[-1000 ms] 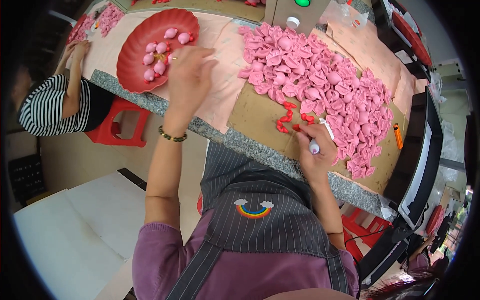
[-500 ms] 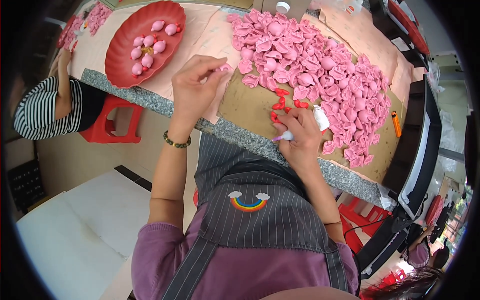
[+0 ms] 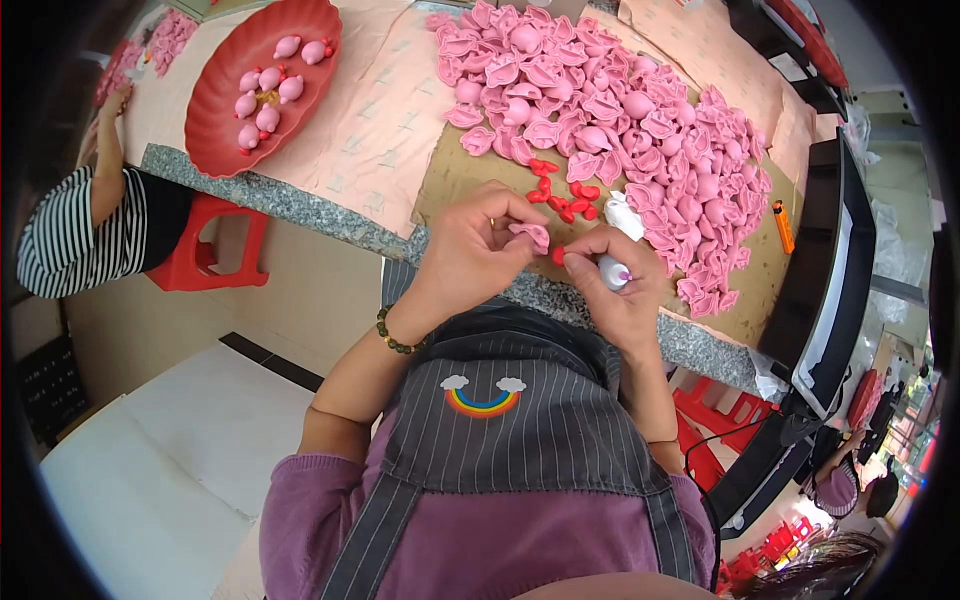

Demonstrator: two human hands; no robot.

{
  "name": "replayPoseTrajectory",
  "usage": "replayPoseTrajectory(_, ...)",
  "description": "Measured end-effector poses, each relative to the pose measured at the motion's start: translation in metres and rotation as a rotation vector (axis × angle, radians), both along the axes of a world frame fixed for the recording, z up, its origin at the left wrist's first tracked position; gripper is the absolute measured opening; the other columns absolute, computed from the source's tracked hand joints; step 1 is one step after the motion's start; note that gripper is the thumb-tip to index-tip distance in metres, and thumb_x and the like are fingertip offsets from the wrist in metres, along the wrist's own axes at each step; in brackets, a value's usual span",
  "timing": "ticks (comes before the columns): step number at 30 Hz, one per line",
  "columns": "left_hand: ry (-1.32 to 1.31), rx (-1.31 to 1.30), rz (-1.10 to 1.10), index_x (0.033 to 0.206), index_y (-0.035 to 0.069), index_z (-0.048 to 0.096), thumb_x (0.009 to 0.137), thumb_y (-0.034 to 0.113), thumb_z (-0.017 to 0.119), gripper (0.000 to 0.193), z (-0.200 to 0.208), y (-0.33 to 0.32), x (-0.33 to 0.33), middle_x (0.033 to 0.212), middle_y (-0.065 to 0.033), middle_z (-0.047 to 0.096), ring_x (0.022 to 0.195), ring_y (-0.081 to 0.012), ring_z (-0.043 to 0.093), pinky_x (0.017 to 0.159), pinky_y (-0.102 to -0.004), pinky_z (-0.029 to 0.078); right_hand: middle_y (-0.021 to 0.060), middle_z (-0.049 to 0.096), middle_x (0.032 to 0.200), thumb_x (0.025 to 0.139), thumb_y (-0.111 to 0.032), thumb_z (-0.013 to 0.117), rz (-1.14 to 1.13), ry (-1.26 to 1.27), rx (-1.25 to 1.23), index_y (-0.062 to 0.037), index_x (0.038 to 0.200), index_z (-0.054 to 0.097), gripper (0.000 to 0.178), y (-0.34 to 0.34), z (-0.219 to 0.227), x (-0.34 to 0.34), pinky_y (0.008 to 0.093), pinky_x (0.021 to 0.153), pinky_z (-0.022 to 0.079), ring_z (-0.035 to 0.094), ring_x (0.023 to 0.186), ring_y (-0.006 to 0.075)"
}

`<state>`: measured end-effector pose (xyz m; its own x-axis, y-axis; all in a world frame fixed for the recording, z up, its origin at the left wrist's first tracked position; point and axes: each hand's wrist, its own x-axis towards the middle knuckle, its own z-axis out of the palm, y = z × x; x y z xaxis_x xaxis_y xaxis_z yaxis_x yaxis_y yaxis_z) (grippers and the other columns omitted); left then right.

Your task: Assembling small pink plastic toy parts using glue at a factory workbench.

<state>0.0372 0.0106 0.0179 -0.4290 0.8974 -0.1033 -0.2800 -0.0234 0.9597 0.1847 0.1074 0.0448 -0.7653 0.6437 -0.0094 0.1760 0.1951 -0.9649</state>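
Pink moulded shell [image 3: 530, 234]: pinched in left hand [image 3: 470, 255] fingertips above the granite counter edge [image 3: 300, 210], brought back from the red scalloped tray [image 3: 262, 85] side since a second ago. Right hand [image 3: 615, 290], closed around a small white glue bottle [image 3: 612, 272], presents a red piece [image 3: 558, 256] against it. Joining appears underway.

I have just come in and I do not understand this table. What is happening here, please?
A person in a striped apron holds one pink piece in the left hand. The right hand pinches a small red piece against it and also holds a small white bottle. A big heap of pink pieces and some loose red pieces lie on cardboard. A red tray holds several finished pink figures. Another person sits to the left.
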Motion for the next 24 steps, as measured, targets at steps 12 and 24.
replayPoseTrajectory(12, 0.384, -0.130, -0.073, 0.096, -0.004, 0.060, 0.080, -0.006, 0.059, 0.016, 0.009, -0.001, 0.009, 0.081, -0.0052, 0.062, 0.075, -0.0096, 0.062, 0.062, -0.0211, 0.050, 0.0018, 0.060, 0.073, 0.081, 0.001, 0.063, -0.037, -0.074, -0.199, 0.0010, 0.083, 0.058, 0.005, 0.006, -0.011, 0.000, 0.0189, 0.059, 0.045, 0.055, 0.065, 0.0058)
replayPoseTrajectory(24, -0.091, -0.058, -0.135, 0.101, -0.006, 0.058, 0.079, -0.008, 0.063, 0.023, 0.003, 0.002, 0.008, 0.090, -0.0073, 0.064, 0.080, -0.0091, 0.061, 0.072, -0.0215, 0.051, 0.0029, 0.062, 0.077, 0.081, 0.000, 0.063, -0.134, 0.071, -0.237, 0.0029, 0.091, 0.061, 0.010, -0.003, -0.015, -0.001, 0.0206, 0.065, 0.047, 0.056, 0.069, 0.0069)
